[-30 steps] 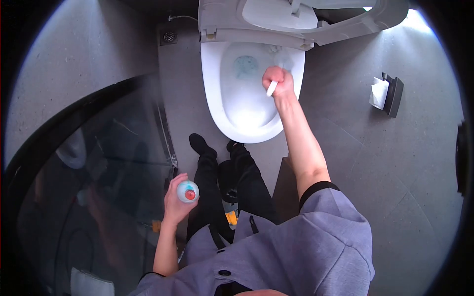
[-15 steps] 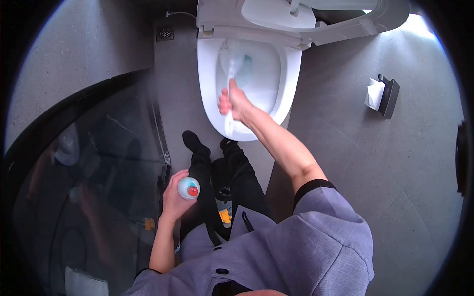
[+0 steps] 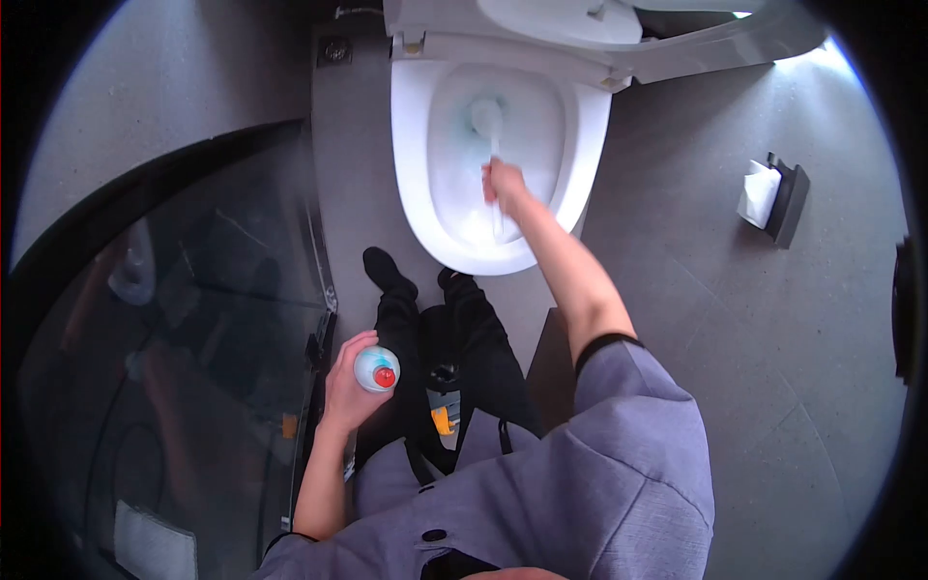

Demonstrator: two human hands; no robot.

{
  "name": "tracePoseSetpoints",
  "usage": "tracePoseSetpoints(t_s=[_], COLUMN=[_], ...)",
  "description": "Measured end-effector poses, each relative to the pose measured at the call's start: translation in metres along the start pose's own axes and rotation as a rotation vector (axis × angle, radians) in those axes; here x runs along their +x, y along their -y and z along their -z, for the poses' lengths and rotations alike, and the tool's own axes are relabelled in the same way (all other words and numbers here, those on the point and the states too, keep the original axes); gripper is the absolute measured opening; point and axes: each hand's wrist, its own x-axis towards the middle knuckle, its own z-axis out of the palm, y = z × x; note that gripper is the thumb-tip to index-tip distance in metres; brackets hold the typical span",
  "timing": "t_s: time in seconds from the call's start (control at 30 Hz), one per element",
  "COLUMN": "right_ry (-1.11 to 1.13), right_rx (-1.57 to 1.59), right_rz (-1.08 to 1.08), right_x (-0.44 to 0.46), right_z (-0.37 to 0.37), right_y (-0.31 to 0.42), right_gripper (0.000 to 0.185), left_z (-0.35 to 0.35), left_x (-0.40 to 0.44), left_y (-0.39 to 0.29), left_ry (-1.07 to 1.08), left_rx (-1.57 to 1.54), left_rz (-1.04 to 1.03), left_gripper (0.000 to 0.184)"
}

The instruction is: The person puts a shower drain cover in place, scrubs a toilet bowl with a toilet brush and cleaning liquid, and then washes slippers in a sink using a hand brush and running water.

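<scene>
My right hand (image 3: 503, 186) is closed round the handle of a white toilet brush (image 3: 496, 135), over the bowl of a white toilet (image 3: 411, 155). The brush head is down in the bluish water at the back of the bowl and looks blurred. Lower left, my left hand (image 3: 348, 387) is wrapped round a pale bottle (image 3: 371, 363) with a red cap, its top facing the camera. The bottle is beside my left leg, apart from the toilet.
The raised lid and seat (image 3: 715, 53) lean at the back. A dark holder (image 3: 790, 206) with white paper is on the right. A glass panel (image 3: 222, 290) stands left, and a floor drain (image 3: 335, 51) lies back left. My feet are before the toilet.
My right hand and the brush swung from the right side of the bowl to the left, then back to its middle. The left hand keeps the bottle, and the view has shifted slightly.
</scene>
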Motion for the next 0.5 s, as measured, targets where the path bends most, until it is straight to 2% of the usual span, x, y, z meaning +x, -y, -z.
tracePoseSetpoints(t_s=[0.07, 0.1, 0.17, 0.2, 0.27, 0.33, 0.47, 0.5], right_ry=[-0.078, -0.196, -0.233, -0.256, -0.304, -0.327, -0.5, -0.588], right_rx=[-0.26, -0.566, -0.815, -0.938, -1.097, -1.188, -0.93, -0.961], right_rz=[0.157, 0.619, 0.744, 0.797, 0.953, 0.975, 0.642, 0.604], right_x=[-0.08, -0.098, -0.105, -0.128, -0.116, -0.087, -0.091, -0.103], right_z=[0.014, 0.022, 0.041, 0.04, 0.033, 0.051, 0.167, 0.195], right_y=[0.0, -0.003, 0.02, 0.049, 0.108, 0.141, 0.116, 0.112], right_gripper=[0.04, 0.041, 0.04, 0.039, 0.037, 0.04, 0.052, 0.049], left_z=[-0.002, -0.003, -0.009, -0.01, -0.018, -0.025, -0.023, -0.023], left_x=[0.004, 0.004, 0.005, 0.005, 0.01, 0.017, 0.007, 0.004], left_y=[-0.007, -0.011, -0.02, -0.025, -0.035, -0.049, -0.066, -0.065], left_ry=[-0.02, -0.032, -0.052, -0.048, -0.035, -0.018, 0.009, 0.005], left_rx=[-0.015, -0.021, -0.03, -0.025, -0.014, 0.011, 0.021, 0.033], left_rz=[-0.037, -0.052, -0.077, -0.088, -0.115, -0.14, -0.167, -0.196], left_gripper=[0.068, 0.068, 0.068, 0.067, 0.067, 0.067, 0.068, 0.069])
